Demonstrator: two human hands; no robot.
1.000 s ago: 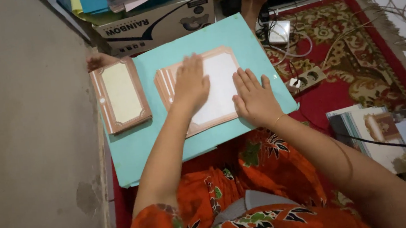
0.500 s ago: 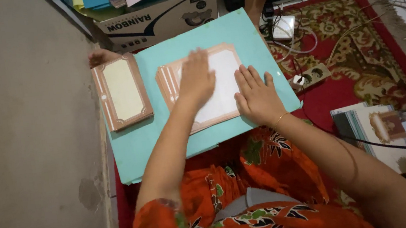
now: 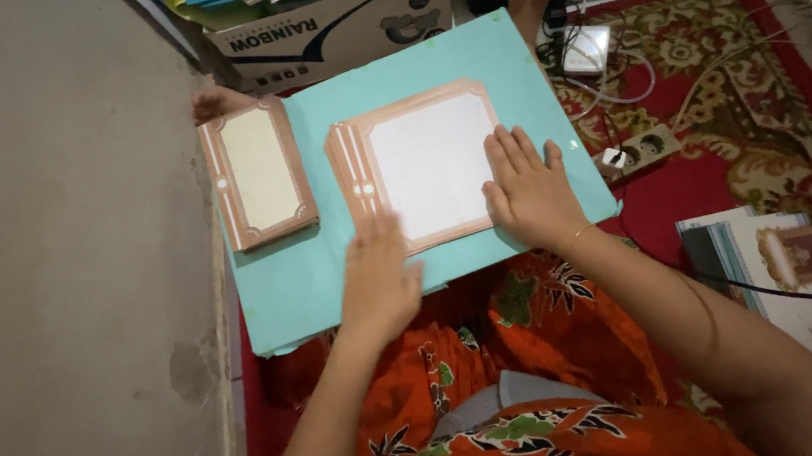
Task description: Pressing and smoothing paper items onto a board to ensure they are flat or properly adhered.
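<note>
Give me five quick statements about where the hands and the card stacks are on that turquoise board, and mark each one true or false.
1. The right hand lies flat on the right edge of the larger card stack. True.
2. The left hand grips the smaller card stack. False: it rests at the larger stack's near edge, apart from the smaller one.
3. Both stacks sit on a turquoise board. True.
4. The smaller stack lies to the right of the larger one. False: it lies to its left.
5. A power strip lies on the red carpet right of the board. True.
</note>
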